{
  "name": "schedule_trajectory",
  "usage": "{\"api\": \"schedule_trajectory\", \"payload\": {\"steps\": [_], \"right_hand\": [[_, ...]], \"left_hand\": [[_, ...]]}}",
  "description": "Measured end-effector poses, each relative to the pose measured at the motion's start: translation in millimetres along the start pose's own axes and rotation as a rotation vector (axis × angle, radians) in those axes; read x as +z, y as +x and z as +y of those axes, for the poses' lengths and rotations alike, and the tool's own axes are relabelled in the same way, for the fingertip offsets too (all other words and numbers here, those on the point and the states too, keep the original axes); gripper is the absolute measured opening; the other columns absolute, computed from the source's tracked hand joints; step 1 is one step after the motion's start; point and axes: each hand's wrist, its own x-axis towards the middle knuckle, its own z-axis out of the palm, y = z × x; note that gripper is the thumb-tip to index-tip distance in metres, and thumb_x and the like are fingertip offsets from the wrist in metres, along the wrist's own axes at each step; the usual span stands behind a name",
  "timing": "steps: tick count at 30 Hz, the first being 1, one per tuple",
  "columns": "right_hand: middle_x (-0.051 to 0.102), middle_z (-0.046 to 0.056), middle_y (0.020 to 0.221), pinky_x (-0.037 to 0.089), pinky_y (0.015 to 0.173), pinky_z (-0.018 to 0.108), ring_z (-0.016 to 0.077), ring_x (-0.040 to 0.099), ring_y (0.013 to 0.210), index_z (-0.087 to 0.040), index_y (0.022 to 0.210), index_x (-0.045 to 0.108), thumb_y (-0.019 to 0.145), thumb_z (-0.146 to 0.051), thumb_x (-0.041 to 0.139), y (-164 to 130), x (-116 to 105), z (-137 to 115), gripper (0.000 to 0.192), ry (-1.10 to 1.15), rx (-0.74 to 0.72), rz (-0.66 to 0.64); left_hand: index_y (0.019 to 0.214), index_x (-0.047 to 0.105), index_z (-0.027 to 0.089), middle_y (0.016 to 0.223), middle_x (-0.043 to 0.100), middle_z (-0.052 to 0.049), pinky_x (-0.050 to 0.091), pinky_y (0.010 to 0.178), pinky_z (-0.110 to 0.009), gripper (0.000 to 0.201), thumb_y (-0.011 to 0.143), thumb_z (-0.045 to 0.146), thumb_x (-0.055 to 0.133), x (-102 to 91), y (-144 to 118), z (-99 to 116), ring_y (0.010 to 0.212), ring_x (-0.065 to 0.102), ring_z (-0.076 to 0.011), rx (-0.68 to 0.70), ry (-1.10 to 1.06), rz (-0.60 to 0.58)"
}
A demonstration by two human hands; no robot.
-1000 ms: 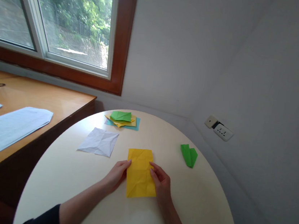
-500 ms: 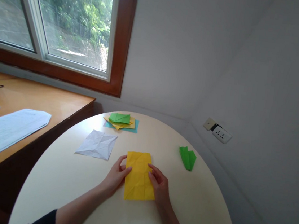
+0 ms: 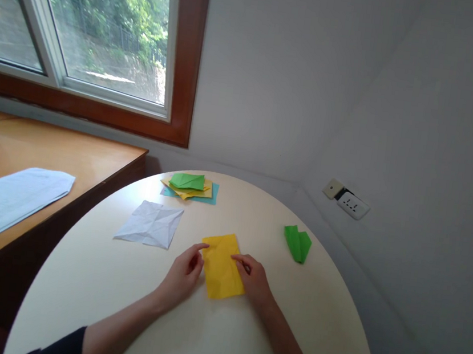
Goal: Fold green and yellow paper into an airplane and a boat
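A creased sheet of yellow paper lies at a slight tilt on the round table, between my two hands. My left hand is at its left edge, the index finger stretched over the upper left corner and the thumb close to the edge. On the opposite side, my right hand has its index finger on top of the sheet, with the thumb tucked in near the right edge. The other fingers of both hands are curled and partly hidden.
A creased white paper lies left on the round table. Behind it is a pile of coloured papers topped by a folded green paper. Another folded green paper lies right. A wooden desk with white sheets stands left.
The yellow paper has turned slightly and its lower edge has moved up. My left thumb has come off its face, and the left index finger now lies on top.
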Motion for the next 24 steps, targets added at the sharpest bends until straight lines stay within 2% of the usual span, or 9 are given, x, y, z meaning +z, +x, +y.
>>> {"api": "schedule_trajectory", "payload": {"steps": [3, 5, 7, 12, 16, 20, 22, 24], "right_hand": [[0.068, 0.006, 0.081, 0.051, 0.07, 0.03, 0.0172, 0.062, 0.076, -0.017, 0.086, 0.069, 0.077, -0.024, 0.046, -3, 0, 0, 0.025, -0.086, -0.064, -0.015], [0.067, 0.006, 0.082, 0.05, 0.072, 0.03, 0.0169, 0.062, 0.077, -0.018, 0.087, 0.069, 0.079, -0.02, 0.044, -6, 1, -2, 0.026, -0.132, -0.121, -0.019], [0.066, 0.007, 0.083, 0.05, 0.073, 0.031, 0.0171, 0.061, 0.078, -0.017, 0.089, 0.068, 0.08, -0.017, 0.042, -8, 2, -4, 0.027, -0.175, -0.17, -0.027], [0.063, 0.007, 0.085, 0.051, 0.075, 0.03, 0.0168, 0.061, 0.081, -0.018, 0.092, 0.066, 0.08, -0.009, 0.041, -11, 4, -6, 0.029, -0.269, -0.234, -0.048], [0.061, 0.008, 0.088, 0.051, 0.08, 0.032, 0.0177, 0.06, 0.086, -0.017, 0.093, 0.066, 0.078, -0.006, 0.043, -11, 5, -3, 0.03, -0.334, -0.267, -0.04], [0.057, 0.01, 0.102, 0.049, 0.087, 0.039, 0.0214, 0.055, 0.098, -0.018, 0.094, 0.066, 0.075, -0.005, 0.048, -11, 5, 0, 0.029, -0.433, -0.323, 0.046], [0.055, 0.011, 0.106, 0.049, 0.086, 0.041, 0.0234, 0.053, 0.1, -0.019, 0.095, 0.065, 0.074, -0.005, 0.05, -11, 3, -1, 0.03, -0.494, -0.362, 0.08], [0.056, 0.011, 0.099, 0.051, 0.08, 0.04, 0.0232, 0.053, 0.094, -0.019, 0.093, 0.065, 0.073, -0.003, 0.049, -11, 1, -5, 0.031, -0.542, -0.414, 0.089]], "left_hand": [[0.096, 0.063, 0.018, 0.087, 0.058, -0.005, 0.046, 0.078, -0.03, 0.035, 0.069, 0.006, 0.045, -1.8, 0, -4, 0.082, 0.055, -0.0162, 0.156, 0.198, -0.036], [0.096, 0.063, 0.018, 0.101, 0.059, -0.008, 0.045, 0.089, -0.034, 0.039, 0.067, 0.002, 0.042, -1.2, -1, -12, 0.098, 0.055, -0.0187, 0.241, 0.292, -0.129], [0.097, 0.064, 0.017, 0.111, 0.058, -0.01, 0.044, 0.093, -0.036, 0.04, 0.067, 0.002, 0.043, -0.1, -1, -20, 0.105, 0.054, -0.0205, 0.291, 0.383, -0.21], [0.1, 0.063, 0.016, 0.113, 0.06, -0.01, 0.036, 0.102, -0.041, 0.041, 0.067, 0.001, 0.045, 0.1, -3, -26, 0.107, 0.055, -0.0214, 0.349, 0.533, -0.314], [0.103, 0.06, 0.015, 0.109, 0.062, -0.01, 0.043, 0.095, -0.036, 0.039, 0.069, 0.003, 0.045, -0.5, -3, -17, 0.103, 0.055, -0.0201, 0.344, 0.532, -0.326], [0.102, 0.06, 0.016, 0.104, 0.064, -0.009, 0.045, 0.091, -0.034, 0.036, 0.071, 0.005, 0.045, 0.1, -3, -13, 0.099, 0.056, -0.0195, 0.327, 0.534, -0.321], [0.098, 0.061, 0.016, 0.104, 0.064, -0.009, 0.045, 0.091, -0.034, 0.032, 0.072, 0.005, 0.046, 0.4, -2, -14, 0.099, 0.057, -0.0194, 0.33, 0.534, -0.317], [0.092, 0.063, 0.016, 0.104, 0.063, -0.009, 0.045, 0.09, -0.033, 0.027, 0.072, 0.006, 0.048, 0.8, -2, -15, 0.098, 0.057, -0.0192, 0.331, 0.535, -0.312]]}}
